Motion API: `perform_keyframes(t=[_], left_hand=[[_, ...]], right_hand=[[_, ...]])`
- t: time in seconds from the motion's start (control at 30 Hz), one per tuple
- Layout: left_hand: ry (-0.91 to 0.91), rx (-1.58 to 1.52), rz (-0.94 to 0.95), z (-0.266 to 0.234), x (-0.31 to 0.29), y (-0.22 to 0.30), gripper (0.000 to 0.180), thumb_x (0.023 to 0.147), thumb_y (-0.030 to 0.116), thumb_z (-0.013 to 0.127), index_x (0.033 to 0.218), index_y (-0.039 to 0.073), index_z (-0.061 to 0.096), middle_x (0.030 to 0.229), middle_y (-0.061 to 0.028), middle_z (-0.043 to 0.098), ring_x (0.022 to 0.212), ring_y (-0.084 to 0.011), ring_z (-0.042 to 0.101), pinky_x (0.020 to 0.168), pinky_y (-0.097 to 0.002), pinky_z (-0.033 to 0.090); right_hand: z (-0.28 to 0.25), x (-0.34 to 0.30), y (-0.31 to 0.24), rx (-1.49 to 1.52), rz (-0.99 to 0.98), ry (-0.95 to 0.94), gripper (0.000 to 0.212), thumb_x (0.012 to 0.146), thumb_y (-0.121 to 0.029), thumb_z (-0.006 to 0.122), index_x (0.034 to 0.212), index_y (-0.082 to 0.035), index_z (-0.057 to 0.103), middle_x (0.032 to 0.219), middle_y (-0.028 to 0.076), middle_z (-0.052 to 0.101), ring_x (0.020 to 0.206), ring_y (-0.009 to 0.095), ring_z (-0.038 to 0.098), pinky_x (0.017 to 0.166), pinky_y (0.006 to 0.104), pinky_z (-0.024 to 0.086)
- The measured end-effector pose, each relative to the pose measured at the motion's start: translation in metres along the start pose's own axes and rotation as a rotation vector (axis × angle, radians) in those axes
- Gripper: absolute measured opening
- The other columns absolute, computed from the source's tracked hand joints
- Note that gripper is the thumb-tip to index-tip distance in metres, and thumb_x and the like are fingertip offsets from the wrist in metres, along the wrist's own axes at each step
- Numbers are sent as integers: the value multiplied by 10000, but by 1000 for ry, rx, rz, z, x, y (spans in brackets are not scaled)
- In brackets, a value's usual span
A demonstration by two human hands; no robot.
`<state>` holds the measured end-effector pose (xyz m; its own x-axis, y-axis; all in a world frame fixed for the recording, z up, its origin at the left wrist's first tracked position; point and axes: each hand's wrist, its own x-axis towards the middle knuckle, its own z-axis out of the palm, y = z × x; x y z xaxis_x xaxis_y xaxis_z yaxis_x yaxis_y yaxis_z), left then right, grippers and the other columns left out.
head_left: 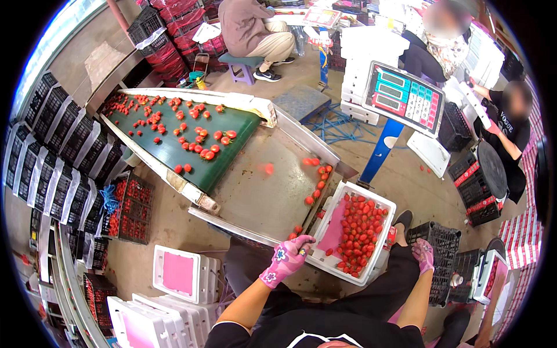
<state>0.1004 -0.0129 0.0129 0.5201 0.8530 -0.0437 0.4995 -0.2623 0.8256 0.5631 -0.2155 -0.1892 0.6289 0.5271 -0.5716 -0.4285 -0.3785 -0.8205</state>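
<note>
My left hand point(285, 262), in a pink flowered glove, is at the near edge of the metal chute point(255, 200), with its fingers partly bent and apart. Just beyond its fingertips lie a few small red tomatoes point(295, 231). I see nothing held in it. Right of that hand, a white plastic crate point(321, 265) with a pink liner holds many small oval tomatoes point(361, 232), heaped toward its right side. My right hand point(424, 255), gloved alike, is by my right knee beside a black crate point(439, 236), fingers loosely spread and holding nothing visible.
A green conveyor belt point(232, 124) carrying scattered tomatoes slopes to the chute. A scale display point(404, 95) stands on a blue post beyond the white crate. Stacked white crates point(174, 313) are at near left, black crates point(35, 162) far left. Several people work around me.
</note>
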Motion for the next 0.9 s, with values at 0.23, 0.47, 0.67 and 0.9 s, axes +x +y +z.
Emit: perform_keyframes(t=[0.23, 0.47, 0.67, 0.9], left_hand=[[-14, 39, 60, 0, 10, -3, 186, 881, 208, 553, 1038, 143, 627, 784, -126, 653, 737, -284, 649, 653, -363, 504], [72, -8, 133, 13, 9, -25, 168, 867, 133, 561, 1013, 100, 638, 789, -120, 657, 725, -239, 660, 646, -332, 511], [60, -77, 193, 34, 11, -26, 174, 861, 39, 537, 998, 46, 643, 687, -38, 598, 576, -85, 556, 543, -234, 476], [16, -103, 218, 45, 15, -28, 184, 861, 34, 520, 996, 38, 645, 722, -50, 608, 580, -93, 560, 549, -245, 493]], right_hand=[[2, -9, -1, -28, -20, 47, 263, 873, -255, 617, 1112, -153, 582, 863, -6, 644, 730, 136, 622, 643, 273, 485], [27, -1, -3, 147, -179, -83, 211, 836, -196, 682, 992, -67, 619, 749, 15, 590, 613, 112, 543, 530, 238, 439], [4, 17, 16, 36, -100, -53, 256, 828, -255, 687, 1037, -128, 612, 854, -27, 622, 729, 91, 593, 647, 244, 473], [-37, 36, 52, 228, -66, -68, 228, 832, -280, 679, 1000, -142, 610, 839, -46, 598, 740, 76, 569, 664, 247, 460]])
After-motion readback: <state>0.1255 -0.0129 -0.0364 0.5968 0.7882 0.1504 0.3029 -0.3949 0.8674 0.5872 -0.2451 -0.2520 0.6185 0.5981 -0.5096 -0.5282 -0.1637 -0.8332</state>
